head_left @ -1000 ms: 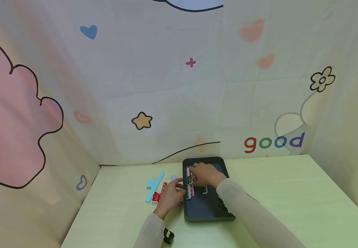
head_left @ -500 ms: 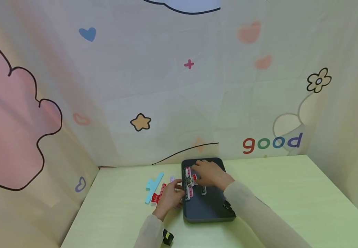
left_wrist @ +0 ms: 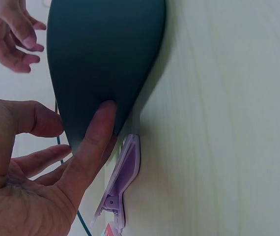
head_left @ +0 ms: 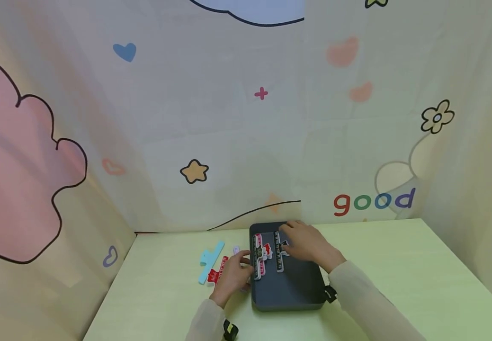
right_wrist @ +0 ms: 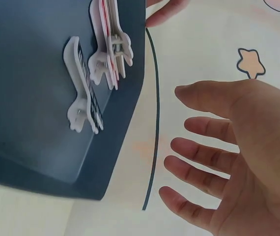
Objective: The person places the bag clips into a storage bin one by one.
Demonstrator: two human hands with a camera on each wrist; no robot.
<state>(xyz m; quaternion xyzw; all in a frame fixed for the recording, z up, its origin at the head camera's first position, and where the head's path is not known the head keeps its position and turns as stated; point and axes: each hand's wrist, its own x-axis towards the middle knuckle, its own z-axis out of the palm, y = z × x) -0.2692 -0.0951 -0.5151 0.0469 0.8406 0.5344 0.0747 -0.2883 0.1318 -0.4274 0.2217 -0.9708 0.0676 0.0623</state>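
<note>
Against the left outer wall of the dark blue-grey tray (head_left: 288, 293) rests my left hand (head_left: 234, 272), its fingertips and thumb tip at the side. My right hand (head_left: 309, 242) hovers over the tray's far right part, fingers spread and holding nothing. Its palm side shows in the right wrist view, apart from the clips. Along the tray's left side, black and pink clips (head_left: 259, 258) lie close together, with a red figure on one. A black-and-white clip (head_left: 278, 258) lies alone beside them, partly overlapped by the right hand in the head view.
Left of the tray, a light blue clip (head_left: 212, 261) and a red clip (head_left: 217, 274) lie on the pale table (head_left: 152, 293). A purple clip (left_wrist: 126, 172) lies close to the tray's left wall. A printed cloth wall (head_left: 228, 118) rises behind.
My right hand has moved right, away from the left-hand clips, to the tray's far right side. The black-and-white clip is more exposed. My left hand has stayed at the tray's left edge.
</note>
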